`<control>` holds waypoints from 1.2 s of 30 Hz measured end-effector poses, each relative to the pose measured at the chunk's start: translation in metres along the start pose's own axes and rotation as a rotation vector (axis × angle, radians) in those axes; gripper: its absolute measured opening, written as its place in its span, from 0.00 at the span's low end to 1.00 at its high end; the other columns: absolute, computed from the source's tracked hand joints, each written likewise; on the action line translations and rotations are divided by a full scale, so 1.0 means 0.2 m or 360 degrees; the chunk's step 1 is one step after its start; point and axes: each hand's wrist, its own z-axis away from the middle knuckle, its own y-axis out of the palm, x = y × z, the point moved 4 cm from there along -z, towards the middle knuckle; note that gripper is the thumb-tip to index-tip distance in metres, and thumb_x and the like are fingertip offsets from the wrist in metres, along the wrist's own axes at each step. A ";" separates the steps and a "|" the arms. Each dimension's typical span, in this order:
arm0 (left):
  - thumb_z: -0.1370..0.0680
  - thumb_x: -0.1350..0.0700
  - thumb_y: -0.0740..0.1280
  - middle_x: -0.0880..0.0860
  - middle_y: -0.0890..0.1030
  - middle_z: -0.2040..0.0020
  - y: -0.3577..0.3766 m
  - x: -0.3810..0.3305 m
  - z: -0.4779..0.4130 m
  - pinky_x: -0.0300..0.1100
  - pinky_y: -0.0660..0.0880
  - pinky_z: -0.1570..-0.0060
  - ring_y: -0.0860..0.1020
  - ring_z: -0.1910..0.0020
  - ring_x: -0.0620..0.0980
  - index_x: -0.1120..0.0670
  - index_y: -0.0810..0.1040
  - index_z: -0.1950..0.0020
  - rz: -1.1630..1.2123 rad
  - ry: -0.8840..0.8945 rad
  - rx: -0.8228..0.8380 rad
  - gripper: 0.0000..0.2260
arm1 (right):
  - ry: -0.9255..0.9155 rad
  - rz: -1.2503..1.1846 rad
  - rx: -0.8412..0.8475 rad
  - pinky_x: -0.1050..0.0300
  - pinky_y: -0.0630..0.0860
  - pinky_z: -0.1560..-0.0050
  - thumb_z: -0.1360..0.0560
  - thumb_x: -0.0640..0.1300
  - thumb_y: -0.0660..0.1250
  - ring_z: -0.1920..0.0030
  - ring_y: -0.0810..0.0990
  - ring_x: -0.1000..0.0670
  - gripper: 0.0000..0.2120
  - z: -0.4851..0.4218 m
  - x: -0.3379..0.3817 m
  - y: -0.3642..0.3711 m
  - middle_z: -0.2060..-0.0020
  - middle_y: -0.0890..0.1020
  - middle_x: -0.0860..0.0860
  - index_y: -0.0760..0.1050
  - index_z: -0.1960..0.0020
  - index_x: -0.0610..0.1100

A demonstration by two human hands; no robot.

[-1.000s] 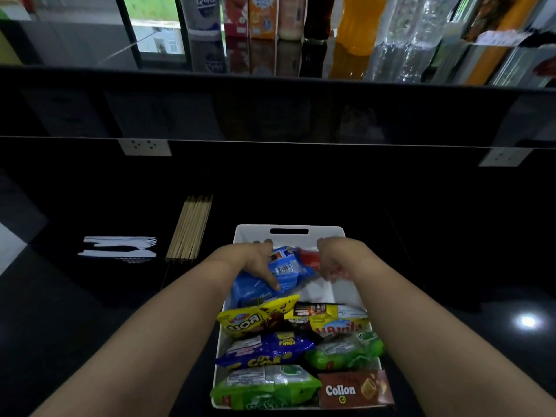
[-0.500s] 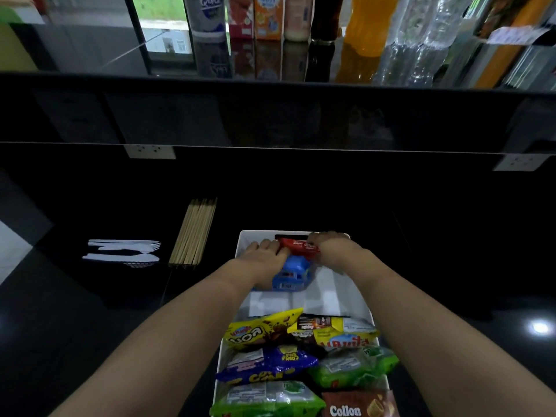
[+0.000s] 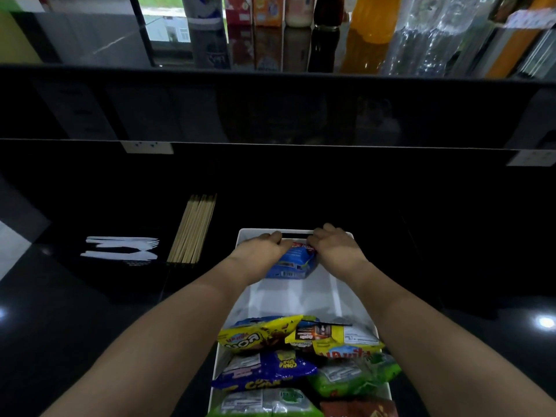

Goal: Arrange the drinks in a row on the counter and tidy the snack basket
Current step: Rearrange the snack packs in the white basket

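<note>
A white snack basket (image 3: pixel 341 291) stands on the black counter in front of me. Its near half holds several packets: yellow (image 3: pixel 258 335), dark blue (image 3: pixel 264 368) and green (image 3: pixel 355 376) ones. At the far wall, my left hand (image 3: pixel 261 247) grips a blue snack packet (image 3: pixel 296 264). My right hand (image 3: pixel 334 246) pinches a small red snack packet (image 3: pixel 301 246) lying just above the blue one. Both hands' fingertips reach the basket's far rim. On the raised ledge behind, drinks stand in a row, among them an orange bottle (image 3: pixel 371 18) and cartons (image 3: pixel 267 10).
A bundle of wooden chopsticks (image 3: pixel 192 228) lies left of the basket, with white plastic cutlery (image 3: pixel 120 248) further left. White sockets (image 3: pixel 147 146) sit on the dark back wall. The basket's middle shows bare white floor (image 3: pixel 288 299).
Both hands moved the blue and red packets from the basket's middle up against its far wall. The red packet now lies above the blue one.
</note>
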 end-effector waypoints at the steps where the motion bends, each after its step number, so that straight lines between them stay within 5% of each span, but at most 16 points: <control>1: 0.23 0.64 0.64 0.56 0.68 0.33 0.00 0.00 0.00 0.51 0.73 0.45 0.71 0.36 0.57 0.52 0.58 0.25 0.0000 0.0001 -0.0007 0.29 | -0.0009 0.0033 -0.0005 0.51 0.67 0.43 0.24 0.45 0.61 0.38 0.70 0.44 0.20 0.00 0.00 0.00 0.38 0.75 0.47 0.70 0.32 0.45; 9: 0.21 0.63 0.61 0.57 0.61 0.28 0.00 0.01 0.01 0.53 0.71 0.39 0.64 0.31 0.58 0.51 0.57 0.24 -0.0008 -0.0028 -0.0064 0.27 | 0.0111 -0.0090 -0.0027 0.51 0.68 0.43 0.22 0.45 0.61 0.35 0.69 0.44 0.23 0.03 0.02 0.00 0.35 0.72 0.46 0.63 0.28 0.45; 20: 0.23 0.59 0.64 0.55 0.65 0.30 0.06 0.07 -0.01 0.49 0.71 0.40 0.66 0.32 0.55 0.53 0.59 0.26 0.0180 -0.0061 -0.0084 0.27 | 0.0179 -0.0129 -0.0028 0.51 0.70 0.40 0.23 0.42 0.62 0.34 0.69 0.44 0.25 0.06 0.02 -0.02 0.33 0.68 0.44 0.60 0.27 0.43; 26: 0.26 0.55 0.69 0.55 0.69 0.36 -0.01 0.06 0.03 0.49 0.73 0.43 0.70 0.37 0.55 0.53 0.64 0.30 0.0229 -0.0037 -0.0229 0.27 | 0.0305 -0.0281 -0.0113 0.51 0.73 0.47 0.25 0.43 0.64 0.41 0.76 0.43 0.19 0.12 0.01 -0.11 0.40 0.75 0.44 0.68 0.35 0.43; 33: 0.23 0.56 0.62 0.55 0.68 0.37 -0.11 -0.05 0.10 0.47 0.66 0.45 0.69 0.38 0.56 0.54 0.66 0.33 -0.0119 0.0102 -0.0366 0.18 | 0.0459 -0.0591 0.1098 0.54 0.76 0.59 0.23 0.45 0.67 0.65 0.75 0.48 0.07 0.23 0.13 -0.07 0.63 0.78 0.47 0.76 0.51 0.41; 36: 0.19 0.56 0.59 0.56 0.74 0.39 -0.11 -0.10 0.12 0.50 0.72 0.46 0.74 0.41 0.57 0.56 0.71 0.37 -0.0101 0.0151 -0.0085 0.12 | 0.0421 -0.0582 0.1270 0.54 0.76 0.57 0.22 0.47 0.67 0.67 0.73 0.50 0.09 0.27 0.16 -0.07 0.66 0.75 0.48 0.76 0.50 0.40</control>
